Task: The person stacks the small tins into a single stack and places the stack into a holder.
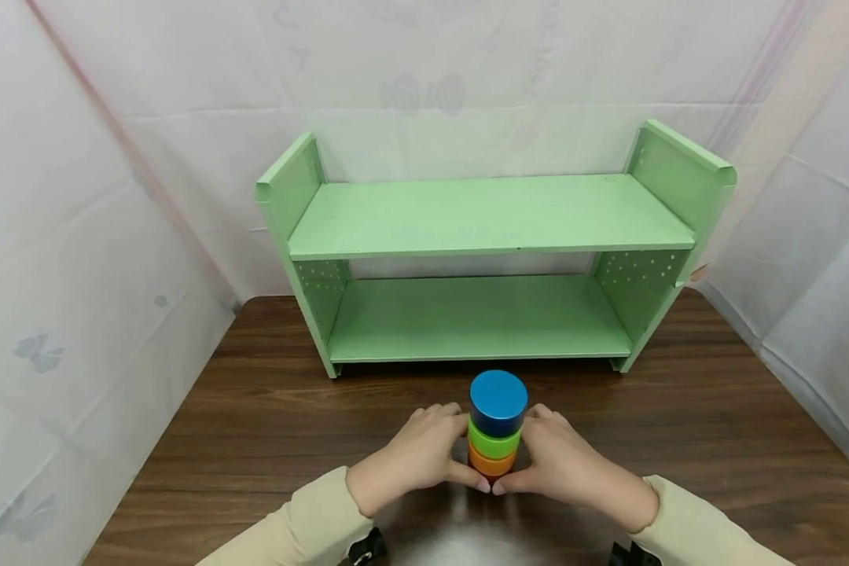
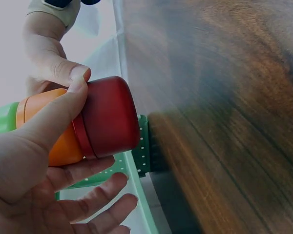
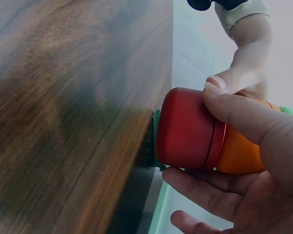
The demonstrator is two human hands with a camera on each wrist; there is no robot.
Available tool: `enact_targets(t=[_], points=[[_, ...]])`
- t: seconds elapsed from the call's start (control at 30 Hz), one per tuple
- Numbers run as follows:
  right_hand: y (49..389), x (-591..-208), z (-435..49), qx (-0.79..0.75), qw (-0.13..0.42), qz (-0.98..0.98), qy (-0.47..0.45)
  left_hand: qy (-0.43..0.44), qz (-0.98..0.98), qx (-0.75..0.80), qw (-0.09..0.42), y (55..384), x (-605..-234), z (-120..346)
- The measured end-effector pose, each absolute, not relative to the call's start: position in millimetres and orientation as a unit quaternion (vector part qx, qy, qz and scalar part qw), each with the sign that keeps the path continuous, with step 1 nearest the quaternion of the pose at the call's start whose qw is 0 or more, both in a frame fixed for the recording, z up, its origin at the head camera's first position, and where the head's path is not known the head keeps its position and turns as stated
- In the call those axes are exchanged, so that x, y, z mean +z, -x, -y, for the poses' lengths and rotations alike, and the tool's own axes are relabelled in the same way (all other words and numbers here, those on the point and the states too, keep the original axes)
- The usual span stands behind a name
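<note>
A round stack of coloured containers (image 1: 494, 444) stands upright between the two hands, with blue on top, then green, orange and red. My left hand (image 1: 428, 448) grips its left side, thumb at the front across the orange and red parts. From the right, my right hand (image 1: 562, 456) holds it the same way, and the two thumb tips meet near the red container (image 2: 110, 117). In the wrist views the red base hangs a little above the wooden tabletop (image 3: 78, 107). Several left-hand fingers (image 2: 105, 197) extend loosely beyond the stack.
A light green two-tier shelf (image 1: 481, 216) stands at the back of the table, just behind the stack. Its side panels have rows of small holes. White patterned sheets (image 1: 99, 236) hang behind and on both sides of the table.
</note>
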State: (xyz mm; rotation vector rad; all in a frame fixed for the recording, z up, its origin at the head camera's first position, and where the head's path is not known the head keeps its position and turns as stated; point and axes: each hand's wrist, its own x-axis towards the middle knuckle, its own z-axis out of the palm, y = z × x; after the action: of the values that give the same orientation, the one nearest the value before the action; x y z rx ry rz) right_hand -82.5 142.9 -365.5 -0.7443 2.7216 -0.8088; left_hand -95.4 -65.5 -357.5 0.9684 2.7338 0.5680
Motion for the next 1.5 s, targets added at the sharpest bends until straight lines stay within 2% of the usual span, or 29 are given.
enact_targets(t=[0.27, 0.53, 0.9, 1.5], points=[[82, -354, -142, -0.273, 0.098, -0.921, 0.259, -0.341, -0.914, 0.201, 0.087, 97, -349, 67], [83, -344, -143, -0.276, 0.099, -0.917, 0.269, -0.332, -0.904, 0.242, 0.12, 98, -339, 66], [82, -329, -153, -0.283, 0.12, -0.912, 0.27, -0.319, -0.9, 0.26, 0.141, 94, -327, 58], [73, -324, -152, -0.289, 0.125, -0.906, 0.284, -0.321, -0.893, 0.263, 0.174, 93, -316, 61]])
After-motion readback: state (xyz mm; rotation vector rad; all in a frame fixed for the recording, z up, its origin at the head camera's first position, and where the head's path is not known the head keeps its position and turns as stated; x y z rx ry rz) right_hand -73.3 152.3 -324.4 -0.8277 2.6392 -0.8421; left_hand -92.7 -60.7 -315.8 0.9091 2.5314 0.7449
